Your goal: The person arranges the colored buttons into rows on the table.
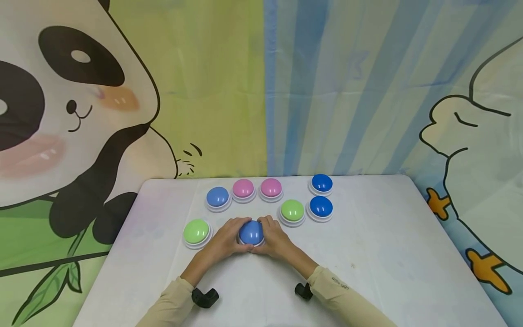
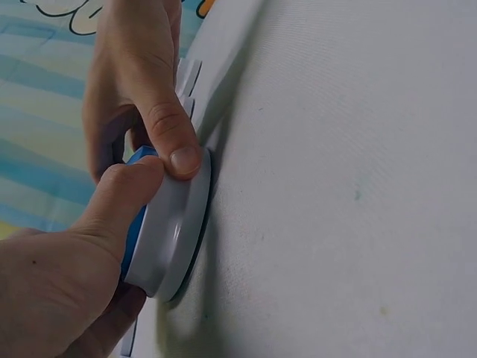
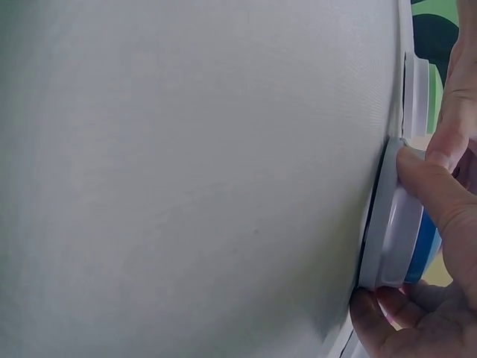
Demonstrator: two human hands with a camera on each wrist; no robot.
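A round push button (image 1: 251,232) with a blue dome and a white base sits near the middle of the white table. Gripping its left side is my left hand (image 1: 224,240), while my right hand (image 1: 276,238) grips the right side. Both thumbs meet at the near edge of the base, and the fingers curl round toward the back. In the left wrist view the white base (image 2: 173,231) stands close to the tabletop, with a thumb pressed on its rim. The right wrist view shows fingertips (image 3: 370,317) at the edge of the base.
Green buttons (image 1: 196,231) (image 1: 292,210) flank the hands. Behind are a lighter blue button (image 1: 217,197), two pink buttons (image 1: 243,188) (image 1: 271,188) and two dark blue buttons (image 1: 322,183) (image 1: 320,206). A printed panda curtain (image 1: 135,150) hangs behind the table (image 1: 392,245).
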